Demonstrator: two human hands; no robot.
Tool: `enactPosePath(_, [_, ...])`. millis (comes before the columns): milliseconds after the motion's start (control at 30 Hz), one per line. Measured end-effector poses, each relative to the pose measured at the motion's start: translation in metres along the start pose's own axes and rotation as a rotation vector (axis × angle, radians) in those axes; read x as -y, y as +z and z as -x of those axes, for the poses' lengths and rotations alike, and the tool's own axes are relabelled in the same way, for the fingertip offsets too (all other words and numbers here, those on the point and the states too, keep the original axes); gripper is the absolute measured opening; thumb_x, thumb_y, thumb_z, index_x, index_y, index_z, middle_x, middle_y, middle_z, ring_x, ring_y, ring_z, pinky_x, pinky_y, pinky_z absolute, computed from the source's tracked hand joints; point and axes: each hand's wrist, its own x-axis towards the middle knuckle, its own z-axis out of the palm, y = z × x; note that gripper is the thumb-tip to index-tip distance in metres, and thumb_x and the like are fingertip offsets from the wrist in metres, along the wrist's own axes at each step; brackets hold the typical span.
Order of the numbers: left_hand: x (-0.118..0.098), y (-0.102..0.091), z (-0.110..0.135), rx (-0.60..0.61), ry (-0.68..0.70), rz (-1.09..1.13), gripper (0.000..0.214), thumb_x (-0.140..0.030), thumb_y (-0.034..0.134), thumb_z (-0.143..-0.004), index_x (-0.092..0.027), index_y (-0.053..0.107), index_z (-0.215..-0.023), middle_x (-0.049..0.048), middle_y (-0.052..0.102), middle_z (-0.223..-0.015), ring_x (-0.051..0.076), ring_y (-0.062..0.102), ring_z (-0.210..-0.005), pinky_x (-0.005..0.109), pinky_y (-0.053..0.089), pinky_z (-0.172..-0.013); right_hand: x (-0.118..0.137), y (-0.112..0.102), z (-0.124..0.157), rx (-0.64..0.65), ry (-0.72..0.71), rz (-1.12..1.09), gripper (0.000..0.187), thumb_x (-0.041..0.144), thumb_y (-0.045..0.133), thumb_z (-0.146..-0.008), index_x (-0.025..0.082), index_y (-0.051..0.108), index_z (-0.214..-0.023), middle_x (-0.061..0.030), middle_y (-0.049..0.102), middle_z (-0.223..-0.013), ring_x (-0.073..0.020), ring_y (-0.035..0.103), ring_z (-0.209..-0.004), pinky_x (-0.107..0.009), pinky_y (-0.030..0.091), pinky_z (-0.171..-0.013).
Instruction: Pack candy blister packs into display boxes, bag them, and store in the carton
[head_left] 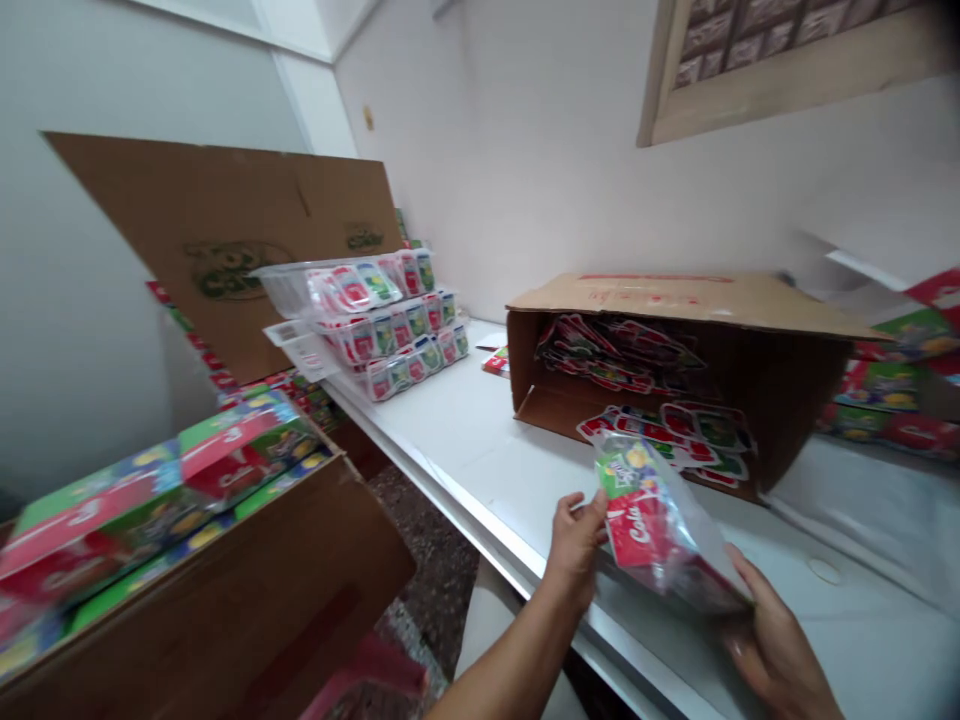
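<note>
A red and green box marked "Cola" (643,500), wrapped in clear plastic, is tilted between my two hands above the front of the table. The fingers of my left hand (576,545) close on its left edge. My right hand (772,635) grips its lower right end, with some fingers hidden beneath it. Just behind lies an open cardboard carton (697,300) on its side, its mouth facing me. Inside are many flat red and green cut-out pieces (600,350), and a pile of the same pieces (705,440) spreads at its opening.
Clear packs (409,335) of small colourful items are stacked on the white table (480,440). At left, a large carton (225,590) holds similar boxes, with a raised cardboard flap (247,230) behind. More boxes (892,385) and plastic sheeting (862,510) lie at right.
</note>
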Motion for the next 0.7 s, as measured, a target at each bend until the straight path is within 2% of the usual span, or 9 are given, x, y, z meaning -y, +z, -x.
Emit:
enactPosePath(67, [-0.009,-0.015,0.015,0.104,-0.048,0.04,0.069,-0.048,0.084,-0.06,-0.016,0.055,-0.114,0.0112,0.067,-0.107,0.023,0.067,-0.092,0.03,0.048,-0.076,-0.003,0.008,0.008,0.029,0.018,-0.025,0.021,0.042,0.069,-0.072,0.025,0.067,-0.083,-0.0013,0.075,-0.074,-0.0255,0.07,-0.065,-0.037,0.059,-0.057])
enactPosePath(133, [-0.019,-0.028,0.034,0.291,-0.082,0.099,0.075,-0.051,0.084,-0.058,-0.019,0.056,-0.12,0.0128,0.065,-0.118,0.029,0.064,-0.105,0.035,0.047,-0.083,-0.004,0.021,0.016,0.144,0.008,0.046,0.022,0.046,0.067,-0.073,0.026,0.068,-0.081,-0.0023,0.074,-0.07,-0.0267,0.069,-0.061,-0.038,0.058,-0.054])
enactPosePath(200, [-0.031,-0.039,0.054,0.46,-0.097,0.164,0.08,-0.061,0.081,-0.056,-0.018,0.06,-0.12,0.014,0.066,-0.118,0.034,0.06,-0.112,0.04,0.045,-0.091,-0.004,0.04,0.027,0.297,0.032,0.156,0.03,0.054,0.063,-0.076,0.025,0.07,-0.081,-0.0051,0.074,-0.071,-0.0297,0.07,-0.061,-0.042,0.058,-0.054])
enactPosePath(267, [-0.043,-0.049,0.073,0.531,-0.079,0.232,0.082,-0.071,0.075,-0.057,-0.013,0.065,-0.114,0.0159,0.069,-0.113,0.037,0.057,-0.117,0.042,0.04,-0.099,-0.006,0.063,0.038,0.37,0.077,0.233,0.036,0.059,0.058,-0.077,0.025,0.071,-0.08,-0.0068,0.075,-0.073,-0.0312,0.07,-0.064,-0.043,0.058,-0.056])
enactPosePath(367, [-0.058,-0.07,0.099,0.442,0.041,0.334,0.08,-0.074,0.071,-0.059,-0.01,0.068,-0.106,0.0168,0.07,-0.11,0.037,0.054,-0.122,0.042,0.035,-0.105,-0.01,0.096,0.056,0.411,0.093,0.289,0.036,0.06,0.058,-0.075,0.027,0.072,-0.08,-0.0061,0.076,-0.087,-0.0321,0.071,-0.08,-0.039,0.06,-0.063])
enactPosePath(500, [-0.072,-0.103,0.128,0.249,0.168,0.4,0.081,-0.076,0.07,-0.058,-0.01,0.068,-0.105,0.0158,0.073,-0.102,0.036,0.06,-0.115,0.044,0.04,-0.103,-0.013,0.132,0.077,0.626,0.068,0.337,0.038,0.055,0.062,-0.074,0.024,0.072,-0.094,-0.0043,0.071,-0.115,-0.033,0.062,-0.111,-0.032,0.058,-0.075])
enactPosePath(600, [-0.081,-0.12,0.145,0.174,0.281,0.363,0.089,-0.081,0.068,-0.052,-0.01,0.068,-0.105,0.0167,0.073,-0.098,0.039,0.062,-0.11,0.047,0.045,-0.097,-0.012,0.158,0.089,0.817,0.101,0.31,0.041,0.053,0.061,-0.077,0.022,0.071,-0.102,-0.0047,0.069,-0.119,-0.0326,0.06,-0.112,-0.031,0.056,-0.077])
enactPosePath(700, [-0.093,-0.127,0.161,0.062,0.399,0.31,0.098,-0.086,0.066,-0.045,-0.012,0.067,-0.109,0.0163,0.073,-0.097,0.04,0.063,-0.106,0.049,0.048,-0.093,-0.014,0.186,0.099,0.979,-0.006,0.327,0.035,0.049,0.058,-0.08,0.024,0.069,-0.102,-0.0041,0.068,-0.119,-0.0281,0.06,-0.109,-0.029,0.051,-0.084])
